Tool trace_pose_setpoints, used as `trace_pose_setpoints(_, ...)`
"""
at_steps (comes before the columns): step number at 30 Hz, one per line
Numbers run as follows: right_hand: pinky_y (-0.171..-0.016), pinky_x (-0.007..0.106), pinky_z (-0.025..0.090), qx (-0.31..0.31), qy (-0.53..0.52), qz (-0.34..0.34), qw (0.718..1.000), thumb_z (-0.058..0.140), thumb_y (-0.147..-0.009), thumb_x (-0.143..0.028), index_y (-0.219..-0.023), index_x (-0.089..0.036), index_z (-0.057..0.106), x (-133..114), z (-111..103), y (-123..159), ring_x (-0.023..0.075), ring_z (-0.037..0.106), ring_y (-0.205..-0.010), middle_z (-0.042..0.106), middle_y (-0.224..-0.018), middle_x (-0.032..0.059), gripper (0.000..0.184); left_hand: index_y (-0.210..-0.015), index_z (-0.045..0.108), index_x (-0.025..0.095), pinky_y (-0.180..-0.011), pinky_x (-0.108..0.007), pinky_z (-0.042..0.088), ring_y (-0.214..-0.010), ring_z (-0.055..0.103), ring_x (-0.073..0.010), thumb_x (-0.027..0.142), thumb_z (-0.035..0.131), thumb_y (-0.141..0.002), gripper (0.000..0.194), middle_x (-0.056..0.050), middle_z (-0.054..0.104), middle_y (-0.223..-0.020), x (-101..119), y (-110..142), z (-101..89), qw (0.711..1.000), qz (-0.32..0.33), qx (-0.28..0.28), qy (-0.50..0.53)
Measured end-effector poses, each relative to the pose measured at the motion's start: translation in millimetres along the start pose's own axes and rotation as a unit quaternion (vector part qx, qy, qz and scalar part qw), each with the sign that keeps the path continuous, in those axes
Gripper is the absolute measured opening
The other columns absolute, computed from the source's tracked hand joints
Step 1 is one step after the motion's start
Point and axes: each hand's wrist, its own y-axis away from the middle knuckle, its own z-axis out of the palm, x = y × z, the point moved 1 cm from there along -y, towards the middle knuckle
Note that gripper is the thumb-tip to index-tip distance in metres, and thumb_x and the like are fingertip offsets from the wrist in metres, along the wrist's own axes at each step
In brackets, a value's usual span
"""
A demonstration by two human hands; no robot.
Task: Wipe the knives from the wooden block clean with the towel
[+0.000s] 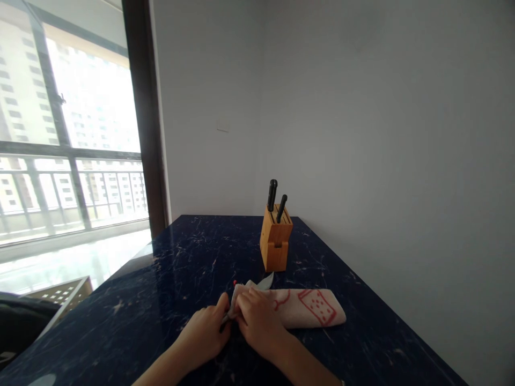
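My left hand (206, 329) is closed around the handle end of a knife, most of which is hidden by my fingers. The knife's blade (266, 281) shows its tip beyond a folded white towel (308, 308) with red drawings on it. My right hand (259, 320) grips the left end of this towel, which wraps over part of the blade. Both hands are close together, low over the table. The rest of the towel lies flat to the right. A small red spot at the towel's upper left edge is too small to make out.
A wooden knife block (276, 241) with black-handled knives (272, 194) stands just beyond the towel. The dark blue marbled table (201, 252) runs up to a grey wall on the right. At the lower left are a beige chair (76, 292) and a window (92, 107).
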Motion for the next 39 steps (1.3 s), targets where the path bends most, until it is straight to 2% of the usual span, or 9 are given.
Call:
trace_pose_setpoints(7,-0.082,0.028,0.033,-0.024,0.021,-0.021,0.999,0.047,-0.076,-0.013,-0.079,-0.019,0.049,-1.5,-3.1,1.7,0.0164,0.047,-0.084,0.056,-0.082,0.0013,0.007,-0.097,0.035,0.023,-0.061,-0.027,0.038,-0.078,0.064,-0.0220,0.023,0.040,-0.080,0.017,-0.002,0.066,-0.083,1.7,1.1,-2.5,1.000,0.005,-0.012,0.000)
trace_pose_setpoints(13,-0.090,0.031,0.029,0.028,0.011,0.004,1.000,0.044,-0.076,-0.009,-0.078,-0.020,0.049,-1.2,1.4,-1.0,0.0160,0.047,-0.083,0.055,-0.080,0.0008,0.012,-0.101,0.034,0.023,-0.061,-0.028,0.038,-0.077,0.064,-0.0223,0.024,0.039,-0.081,0.020,-0.002,0.066,-0.082,0.1,-0.6,-0.7,1.000,0.000,-0.007,-0.015)
trace_pose_setpoints(19,-0.083,0.030,0.033,-0.008,0.003,-0.008,1.000,0.047,-0.072,-0.012,-0.079,-0.019,0.048,-2.5,2.3,0.2,0.0171,0.046,-0.085,0.055,-0.083,0.0025,0.010,-0.095,0.036,0.023,-0.058,-0.026,0.037,-0.074,0.064,-0.0215,0.023,0.040,-0.080,0.015,-0.001,0.066,-0.079,0.4,0.2,1.0,1.000,0.004,-0.002,-0.005)
trace_pose_setpoints(24,-0.083,0.030,0.033,0.009,-0.005,0.005,1.000,0.046,-0.071,-0.012,-0.079,-0.020,0.047,-2.4,2.1,-0.3,0.0171,0.046,-0.085,0.054,-0.083,0.0017,0.012,-0.098,0.035,0.023,-0.060,-0.026,0.038,-0.076,0.064,-0.0213,0.024,0.040,-0.081,0.018,-0.002,0.066,-0.080,1.1,-0.4,-1.0,1.000,-0.001,-0.008,-0.004)
trace_pose_setpoints(28,-0.089,0.032,0.031,0.017,0.006,0.006,1.000,0.048,-0.066,-0.011,-0.080,-0.021,0.044,-0.5,0.1,-1.3,0.0172,0.046,-0.086,0.052,-0.086,0.0007,0.018,-0.097,0.036,0.023,-0.060,-0.026,0.038,-0.076,0.064,-0.0218,0.026,0.038,-0.083,0.015,-0.001,0.067,-0.081,4.1,0.9,-4.3,1.000,-0.004,-0.017,0.007)
trace_pose_setpoints(32,-0.090,0.033,0.031,0.033,0.026,0.039,0.998,0.047,-0.064,-0.010,-0.082,-0.021,0.044,11.4,-1.0,-2.4,0.0182,0.047,-0.088,0.052,-0.086,0.0011,0.021,-0.094,0.038,0.023,-0.062,-0.026,0.039,-0.076,0.063,-0.0209,0.027,0.038,-0.084,0.011,-0.001,0.066,-0.081,6.6,2.3,-8.3,1.000,-0.011,-0.020,0.007)
trace_pose_setpoints(39,-0.082,0.035,0.036,0.079,0.079,0.162,0.980,0.044,-0.069,-0.006,-0.083,-0.019,0.049,58.3,-2.0,-2.9,0.0222,0.049,-0.092,0.056,-0.090,0.0071,0.020,-0.096,0.040,0.024,-0.066,-0.028,0.039,-0.078,0.062,-0.0215,0.030,0.036,-0.084,0.014,-0.002,0.065,-0.082,8.8,3.1,-11.0,0.999,-0.024,-0.032,-0.005)
